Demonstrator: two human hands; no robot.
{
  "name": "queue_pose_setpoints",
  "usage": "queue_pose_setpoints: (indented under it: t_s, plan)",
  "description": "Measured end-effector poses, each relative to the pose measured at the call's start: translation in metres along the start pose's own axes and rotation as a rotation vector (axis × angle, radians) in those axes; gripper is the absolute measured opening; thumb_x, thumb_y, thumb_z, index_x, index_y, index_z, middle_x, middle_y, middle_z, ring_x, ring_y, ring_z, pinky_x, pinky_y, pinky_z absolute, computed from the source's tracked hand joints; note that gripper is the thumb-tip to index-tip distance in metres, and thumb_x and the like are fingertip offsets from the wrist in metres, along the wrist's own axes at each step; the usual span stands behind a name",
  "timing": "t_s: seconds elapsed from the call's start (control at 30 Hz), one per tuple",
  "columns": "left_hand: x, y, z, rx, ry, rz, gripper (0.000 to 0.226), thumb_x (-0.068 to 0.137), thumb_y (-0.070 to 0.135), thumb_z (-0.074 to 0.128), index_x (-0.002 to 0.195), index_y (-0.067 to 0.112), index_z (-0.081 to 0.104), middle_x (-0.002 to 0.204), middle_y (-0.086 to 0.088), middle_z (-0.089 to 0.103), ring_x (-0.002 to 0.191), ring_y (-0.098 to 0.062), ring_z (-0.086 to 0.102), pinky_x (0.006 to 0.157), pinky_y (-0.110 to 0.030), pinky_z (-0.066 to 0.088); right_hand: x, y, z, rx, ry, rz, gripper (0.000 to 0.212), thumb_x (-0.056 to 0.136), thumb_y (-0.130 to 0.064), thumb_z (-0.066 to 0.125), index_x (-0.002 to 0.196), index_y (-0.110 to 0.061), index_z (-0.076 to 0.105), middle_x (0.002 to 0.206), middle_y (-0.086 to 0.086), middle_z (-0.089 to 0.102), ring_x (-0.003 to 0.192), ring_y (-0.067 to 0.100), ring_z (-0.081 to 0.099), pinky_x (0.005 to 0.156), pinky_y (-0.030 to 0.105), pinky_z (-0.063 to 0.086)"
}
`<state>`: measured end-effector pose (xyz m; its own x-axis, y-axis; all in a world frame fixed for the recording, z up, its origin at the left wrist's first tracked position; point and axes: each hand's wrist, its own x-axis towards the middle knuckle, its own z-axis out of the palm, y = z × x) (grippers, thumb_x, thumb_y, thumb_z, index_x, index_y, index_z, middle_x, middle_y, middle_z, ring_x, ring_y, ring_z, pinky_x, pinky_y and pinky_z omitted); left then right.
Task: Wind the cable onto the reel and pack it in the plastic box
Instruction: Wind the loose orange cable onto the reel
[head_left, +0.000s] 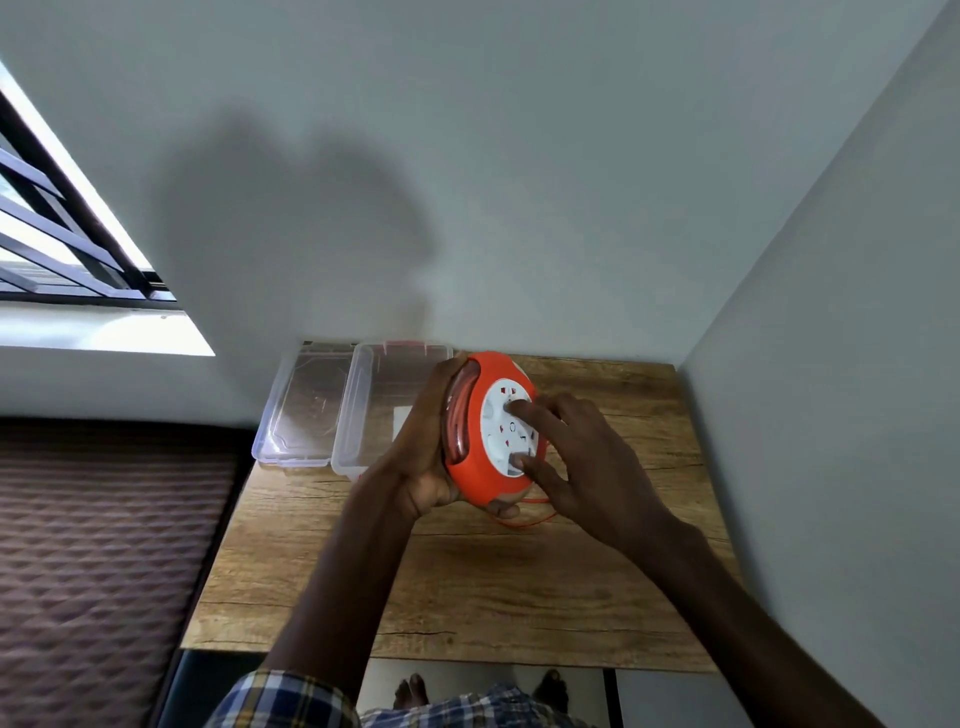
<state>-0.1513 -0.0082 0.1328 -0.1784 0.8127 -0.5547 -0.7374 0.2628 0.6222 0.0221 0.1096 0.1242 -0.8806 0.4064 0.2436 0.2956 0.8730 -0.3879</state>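
An orange cable reel (475, 470) with a white socket face (503, 423) is held tilted above the wooden table (467, 587). My left hand (423, 452) grips its rim from the left and underneath. My right hand (582, 457) presses two straight fingers on the white face. Orange cable is coiled inside the reel's side slot, and a short loose loop of cable (535, 514) lies on the table below the reel. The clear plastic box (358, 415) stands open at the table's back left, just left of the reel.
The box's clear lid (301, 410) lies flat to the left of the box, overhanging the table edge. Walls close the table in at the back and right. A bed with a quilted brown cover (104, 561) is on the left.
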Motion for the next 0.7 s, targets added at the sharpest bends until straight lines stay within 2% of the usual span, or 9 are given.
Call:
queue_pose_setpoints:
  t_s: [0.1, 0.27, 0.33, 0.4, 0.47, 0.53, 0.6, 0.63, 0.7]
  plan:
    - [-0.001, 0.001, 0.002, -0.003, 0.019, -0.009, 0.077, 0.093, 0.081, 0.039, 0.139, 0.026, 0.066, 0.133, -0.018, 0.072, 0.124, -0.044, 0.065, 0.092, -0.061, 0.056, 0.003, 0.005, -0.003, -0.010, -0.038, -0.079, 0.055, 0.099, -0.050, 0.060, 0.150, -0.040, 0.039, 0.141, 0.001, 0.059, 0.123, 0.020, 0.056, 0.090, 0.036, 0.056]
    - [-0.002, -0.001, 0.011, 0.018, 0.038, -0.006, 0.074, 0.092, 0.077, 0.045, 0.138, 0.023, 0.066, 0.130, -0.018, 0.073, 0.121, -0.042, 0.066, 0.102, -0.063, 0.051, 0.004, 0.001, -0.005, -0.082, 0.026, -0.128, 0.056, 0.091, -0.051, 0.067, 0.143, -0.039, 0.048, 0.128, 0.001, 0.068, 0.112, 0.023, 0.064, 0.080, 0.034, 0.055]
    - [-0.002, -0.001, 0.015, 0.028, 0.051, 0.016, 0.069, 0.095, 0.074, 0.044, 0.137, 0.024, 0.067, 0.126, -0.018, 0.075, 0.119, -0.041, 0.067, 0.098, -0.061, 0.053, 0.005, -0.006, -0.008, -0.001, 0.080, 0.051, 0.060, 0.079, -0.050, 0.079, 0.133, -0.044, 0.055, 0.117, -0.007, 0.073, 0.104, 0.016, 0.067, 0.076, 0.028, 0.054]
    - [0.000, -0.002, 0.016, 0.046, 0.053, 0.031, 0.064, 0.097, 0.071, 0.043, 0.134, 0.025, 0.068, 0.125, -0.017, 0.076, 0.116, -0.041, 0.068, 0.094, -0.058, 0.055, 0.006, -0.021, -0.002, 0.251, 0.133, 0.330, 0.060, 0.069, -0.053, 0.083, 0.123, -0.043, 0.060, 0.105, -0.014, 0.074, 0.091, 0.006, 0.070, 0.067, 0.026, 0.057]
    - [0.002, -0.003, 0.017, 0.044, 0.061, 0.031, 0.065, 0.098, 0.069, 0.045, 0.136, 0.022, 0.068, 0.128, -0.018, 0.074, 0.119, -0.042, 0.067, 0.098, -0.058, 0.055, 0.010, -0.035, 0.005, 0.729, 0.212, 0.646, 0.050, 0.072, -0.053, 0.084, 0.114, -0.034, 0.066, 0.104, -0.006, 0.078, 0.081, 0.007, 0.074, 0.060, 0.027, 0.061]
    - [0.005, -0.004, 0.018, 0.049, 0.067, 0.020, 0.068, 0.098, 0.069, 0.046, 0.139, 0.019, 0.066, 0.132, -0.019, 0.072, 0.125, -0.042, 0.065, 0.107, -0.060, 0.050, 0.014, -0.042, 0.003, 1.032, 0.219, 0.905, 0.039, 0.081, -0.046, 0.082, 0.109, -0.021, 0.069, 0.088, 0.006, 0.080, 0.059, 0.007, 0.071, 0.048, 0.021, 0.052]
    - [0.008, -0.005, 0.016, 0.060, 0.065, 0.011, 0.069, 0.096, 0.070, 0.047, 0.138, 0.019, 0.066, 0.131, -0.019, 0.073, 0.124, -0.042, 0.065, 0.107, -0.060, 0.050, 0.014, -0.042, -0.003, 1.007, 0.120, 0.913, 0.038, 0.088, -0.044, 0.078, 0.111, -0.016, 0.068, 0.073, 0.009, 0.078, 0.047, 0.008, 0.065, 0.042, 0.018, 0.044]
    - [0.008, -0.005, 0.014, 0.058, 0.065, 0.012, 0.069, 0.095, 0.071, 0.047, 0.137, 0.020, 0.067, 0.130, -0.019, 0.073, 0.123, -0.041, 0.066, 0.105, -0.060, 0.051, 0.014, -0.040, -0.005, 0.948, 0.071, 0.859, 0.040, 0.089, -0.046, 0.076, 0.114, -0.016, 0.067, 0.072, 0.007, 0.078, 0.048, 0.008, 0.067, 0.044, 0.019, 0.047]
    - [0.008, -0.005, 0.010, 0.022, 0.046, -0.002, 0.072, 0.092, 0.075, 0.049, 0.136, 0.021, 0.068, 0.131, -0.019, 0.073, 0.123, -0.042, 0.065, 0.104, -0.062, 0.050, 0.013, -0.034, -0.008, 0.733, 0.020, 0.696, 0.044, 0.090, -0.050, 0.073, 0.120, -0.019, 0.064, 0.078, -0.006, 0.079, 0.060, 0.005, 0.072, 0.058, 0.025, 0.060]
